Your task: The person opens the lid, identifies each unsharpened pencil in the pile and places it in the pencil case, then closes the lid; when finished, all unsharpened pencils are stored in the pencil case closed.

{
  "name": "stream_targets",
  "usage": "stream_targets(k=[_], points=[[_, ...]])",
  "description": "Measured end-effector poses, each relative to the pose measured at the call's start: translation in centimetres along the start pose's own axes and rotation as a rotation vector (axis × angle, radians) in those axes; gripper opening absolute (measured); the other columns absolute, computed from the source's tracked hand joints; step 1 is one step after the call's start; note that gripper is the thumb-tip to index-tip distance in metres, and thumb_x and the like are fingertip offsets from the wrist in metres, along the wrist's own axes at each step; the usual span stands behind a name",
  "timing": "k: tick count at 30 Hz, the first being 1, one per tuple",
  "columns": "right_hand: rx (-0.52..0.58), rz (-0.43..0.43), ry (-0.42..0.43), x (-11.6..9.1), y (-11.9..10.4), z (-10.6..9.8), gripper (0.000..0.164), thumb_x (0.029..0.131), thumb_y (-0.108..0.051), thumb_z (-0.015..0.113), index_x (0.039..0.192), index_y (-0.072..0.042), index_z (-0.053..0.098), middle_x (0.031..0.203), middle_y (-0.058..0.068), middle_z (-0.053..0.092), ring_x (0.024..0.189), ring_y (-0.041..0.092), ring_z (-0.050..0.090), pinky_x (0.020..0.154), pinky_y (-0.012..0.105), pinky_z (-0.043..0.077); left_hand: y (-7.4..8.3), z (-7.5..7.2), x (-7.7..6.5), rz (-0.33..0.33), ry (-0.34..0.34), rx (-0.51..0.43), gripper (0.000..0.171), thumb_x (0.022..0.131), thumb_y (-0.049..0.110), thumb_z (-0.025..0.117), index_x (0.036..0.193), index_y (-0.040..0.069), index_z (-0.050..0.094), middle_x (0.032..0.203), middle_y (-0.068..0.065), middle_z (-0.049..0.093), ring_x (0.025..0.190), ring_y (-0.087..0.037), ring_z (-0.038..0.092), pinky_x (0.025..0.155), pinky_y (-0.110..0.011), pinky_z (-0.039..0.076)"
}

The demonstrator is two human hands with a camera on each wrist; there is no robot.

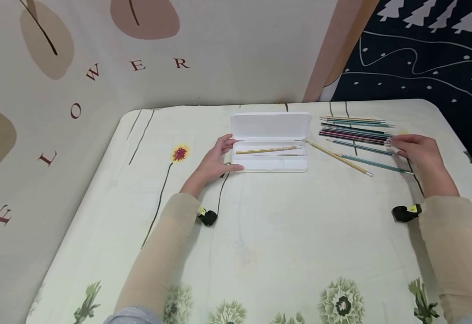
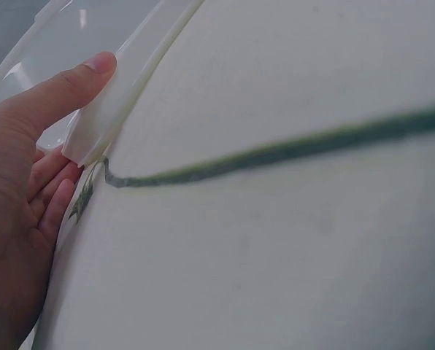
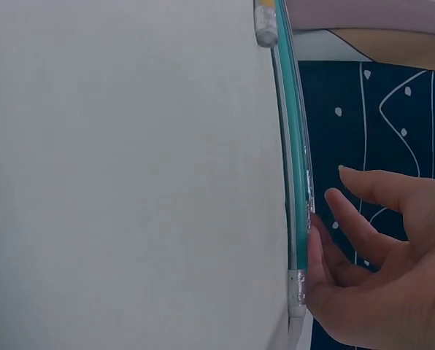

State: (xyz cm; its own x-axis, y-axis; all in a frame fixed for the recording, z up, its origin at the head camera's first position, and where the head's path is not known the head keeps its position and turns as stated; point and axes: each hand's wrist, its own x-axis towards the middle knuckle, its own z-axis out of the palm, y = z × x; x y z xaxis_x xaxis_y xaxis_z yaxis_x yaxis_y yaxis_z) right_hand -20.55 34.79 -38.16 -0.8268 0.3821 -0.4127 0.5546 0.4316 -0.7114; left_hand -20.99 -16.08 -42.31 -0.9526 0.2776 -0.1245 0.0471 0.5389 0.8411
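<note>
A white pencil case [image 1: 270,168] lies with its lid [image 1: 270,126] raised. Inside it are a gold pencil [image 1: 266,150] and a thinner pale one. My left hand [image 1: 215,163] holds the case's left end, thumb over the front corner and fingers at the back; the left wrist view shows the thumb [image 2: 79,84] on the rim. Over at the right, my right hand [image 1: 420,150] is at the eraser ends of a row of dark pencils [image 1: 355,136]. In the right wrist view its fingers are spread and loosely bent, beside a teal pencil [image 3: 294,160].
A yellow pencil [image 1: 339,158] slants from the case's right corner. Two teal pencils [image 1: 375,164] lie in front of the dark row, and more pencils [image 1: 355,120] lie behind it. The flower-print cloth [image 1: 260,234] meets a pale wall at the back.
</note>
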Motion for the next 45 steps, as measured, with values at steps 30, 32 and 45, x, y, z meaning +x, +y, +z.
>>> stream_targets(k=[30, 32, 45], points=[[-0.254, -0.123, -0.007, 4.0, 1.1, 0.0, 0.048, 0.095, -0.027, 0.065, 0.135, -0.002, 0.054, 0.084, -0.013, 0.053, 0.084, 0.015, 0.05, 0.067, 0.022, 0.044, 0.0, 0.1, 0.0, 0.011, 0.004, -0.005, 0.105, 0.078, 0.026, 0.087, 0.158, 0.018, 0.019, 0.157, -0.003, 0.04, 0.146, -0.024, 0.038, 0.125, -0.037, 0.029], [-0.265, -0.12, -0.01, 3.9, 1.0, 0.1, 0.048, 0.096, -0.028, 0.064, 0.135, -0.002, 0.054, 0.093, -0.005, 0.055, 0.088, 0.018, 0.05, 0.069, 0.025, 0.043, 0.0, 0.1, 0.0, 0.013, 0.005, -0.004, 0.105, 0.078, 0.027, 0.087, 0.158, 0.018, 0.019, 0.157, -0.003, 0.04, 0.146, -0.024, 0.038, 0.125, -0.037, 0.029], [-0.256, -0.117, -0.05, 2.1, 0.6, -0.1, 0.053, 0.098, -0.038, 0.058, 0.141, -0.007, 0.053, 0.146, 0.024, 0.041, 0.113, 0.033, 0.04, 0.084, 0.035, 0.039, -0.2, 0.1, 0.0, 0.022, 0.011, 0.0, 0.105, 0.078, 0.027, 0.087, 0.157, 0.017, 0.019, 0.157, -0.004, 0.041, 0.146, -0.024, 0.039, 0.124, -0.037, 0.03]])
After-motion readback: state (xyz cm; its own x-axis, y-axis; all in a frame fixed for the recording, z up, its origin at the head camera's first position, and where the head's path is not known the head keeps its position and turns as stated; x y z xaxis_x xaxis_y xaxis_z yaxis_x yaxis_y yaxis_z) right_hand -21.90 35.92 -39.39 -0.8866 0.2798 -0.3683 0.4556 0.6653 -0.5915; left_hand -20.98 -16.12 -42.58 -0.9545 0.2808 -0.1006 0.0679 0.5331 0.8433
